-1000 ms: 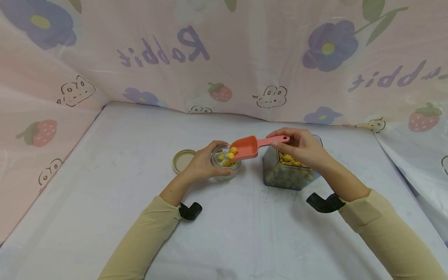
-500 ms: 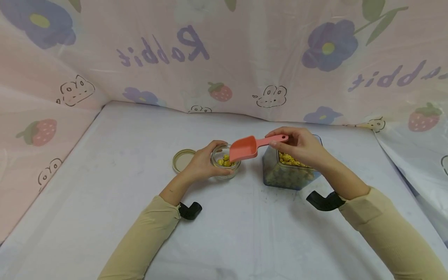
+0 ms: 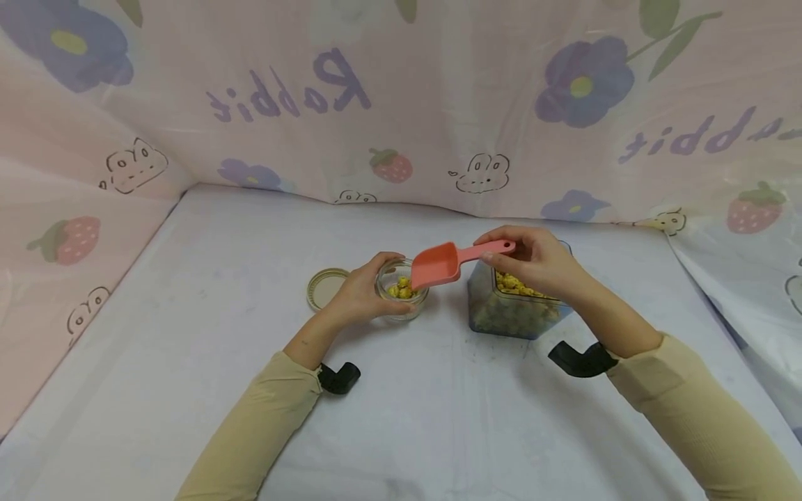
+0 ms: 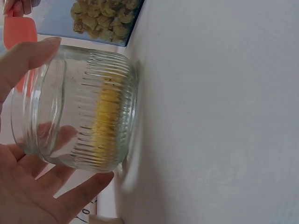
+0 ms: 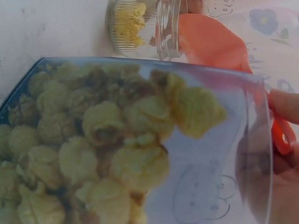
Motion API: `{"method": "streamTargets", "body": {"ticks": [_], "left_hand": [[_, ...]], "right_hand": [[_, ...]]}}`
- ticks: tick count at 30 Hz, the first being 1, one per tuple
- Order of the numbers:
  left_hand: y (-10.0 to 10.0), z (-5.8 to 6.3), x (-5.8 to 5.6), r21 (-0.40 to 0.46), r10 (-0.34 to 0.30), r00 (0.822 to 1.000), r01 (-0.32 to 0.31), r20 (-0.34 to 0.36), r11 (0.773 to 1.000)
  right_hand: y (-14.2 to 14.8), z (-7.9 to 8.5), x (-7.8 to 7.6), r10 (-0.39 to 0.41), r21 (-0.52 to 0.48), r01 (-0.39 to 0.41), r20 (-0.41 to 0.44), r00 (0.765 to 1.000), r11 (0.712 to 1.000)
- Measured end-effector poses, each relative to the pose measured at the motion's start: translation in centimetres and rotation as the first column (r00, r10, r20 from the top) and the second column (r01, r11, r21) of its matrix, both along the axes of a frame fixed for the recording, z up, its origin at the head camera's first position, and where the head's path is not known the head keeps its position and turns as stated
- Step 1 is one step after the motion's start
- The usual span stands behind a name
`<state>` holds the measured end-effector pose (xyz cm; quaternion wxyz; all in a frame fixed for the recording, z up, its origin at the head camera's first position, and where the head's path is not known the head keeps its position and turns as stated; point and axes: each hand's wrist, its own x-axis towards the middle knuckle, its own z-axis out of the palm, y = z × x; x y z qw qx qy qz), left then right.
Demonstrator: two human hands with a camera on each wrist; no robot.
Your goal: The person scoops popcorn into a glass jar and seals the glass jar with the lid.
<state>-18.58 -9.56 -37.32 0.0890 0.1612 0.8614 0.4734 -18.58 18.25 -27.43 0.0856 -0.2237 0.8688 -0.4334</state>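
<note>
I judge the glass jar point(image 4: 77, 109), held in the left grip point(image 3: 360, 291) toward the worktop's point(image 3: 401, 417) far edge, slippery and fragile, best taken mid-wall; the right grip point(image 3: 532, 261) pinches the scoop handle point(image 3: 470, 253).

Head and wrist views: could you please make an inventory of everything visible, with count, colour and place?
Table: 1, white, below
Backdrop: at least 1, mainly pink, behind table
Box: 1, clear bluish, on table, right
Lid: 1, gold and cream, on table, left of centre
Jar: 1, clear, between lid and box
Scoop: 1, coral, at jar's mouth
Popcorn: uncountable pieces, yellow, in box and jar
Wrist pieces: 2, black, left and right
Sleeves: 2, beige, left and right
Left hand: 1, bare, its fingers around jar
Right hand: 1, bare, pinching scoop
</note>
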Motion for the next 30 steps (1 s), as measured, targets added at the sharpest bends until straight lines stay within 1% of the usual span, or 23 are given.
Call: {"method": "streamTargets", "body": {"ticks": [7, 11, 13, 17, 21, 23, 27, 30], "left_hand": [[0.3, 0.3, 0.1, -0.035, -0.031, 0.999, 0.032, 0.006, 0.999], [0.4, 0.6, 0.4, -0.040, -0.038, 0.999, 0.038, 0.011, 0.998], [0.5, 0.9, 0.5, -0.044, -0.037, 0.999, 0.037, -0.001, 0.998], [0.9, 1.5, 0.7, -0.058, -0.035, 0.998, 0.032, -0.053, 0.998], [1.5, 2.5, 0.9, -0.055, -0.033, 0.995, 0.028, -0.094, 0.998], [1.9, 2.9, 1.0, -0.049, -0.033, 0.994, 0.028, -0.101, 0.998], [2.6, 3.6, 1.0, -0.045, -0.026, 0.993, 0.021, -0.111, 0.999], [3.1, 3.9, 0.9, -0.037, -0.014, 0.991, 0.009, -0.131, 0.999]], "right_hand": [[1.3, -0.6, 0.6, -0.042, -0.061, 0.041, -0.012, 0.999, 0.997], [2.4, -0.8, 1.0, -0.075, -0.128, 0.077, 0.016, 0.997, 0.989], [2.9, -0.8, 1.2, -0.095, -0.157, 0.100, 0.036, 0.995, 0.983], [3.6, -0.7, 1.4, -0.146, -0.164, 0.154, 0.059, 0.988, 0.974], [4.2, -0.7, 1.5, -0.192, -0.166, 0.199, 0.054, 0.980, 0.966], [4.6, -0.8, 1.6, -0.213, -0.174, 0.219, 0.052, 0.976, 0.960], [5.3, -0.9, 1.7, -0.229, -0.219, 0.238, 0.067, 0.971, 0.946], [5.6, -1.0, 1.8, -0.218, -0.280, 0.235, 0.090, 0.972, 0.931]]}}
